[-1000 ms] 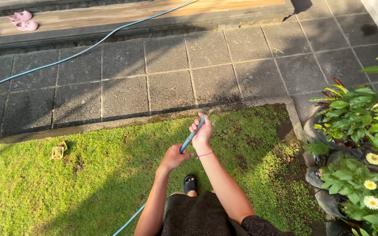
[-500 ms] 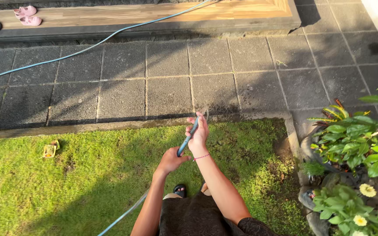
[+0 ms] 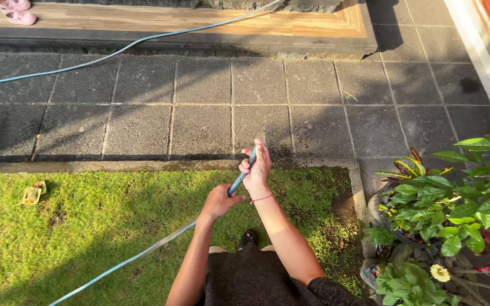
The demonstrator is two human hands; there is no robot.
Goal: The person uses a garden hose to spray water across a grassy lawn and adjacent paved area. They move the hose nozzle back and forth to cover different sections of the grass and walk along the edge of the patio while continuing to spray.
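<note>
head view: one camera, worn on head | faces steeply down and forward | hands (image 3: pixel 239 184) close, centre | grass (image 3: pixel 86 238) near, paving (image 3: pixel 199 107) beyond

Lawn (image 3: pixel 86 238) underfoot – paving (image 3: pixel 199 107) beyond it, potted plants (image 3: pixel 449 209) right, step (image 3: pixel 199 25) behind the paving

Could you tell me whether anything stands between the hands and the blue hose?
Nothing visible does. Both hands already grip the blue hose: the right hand near its tip, the left hand just behind it. Grass lies below.
</note>
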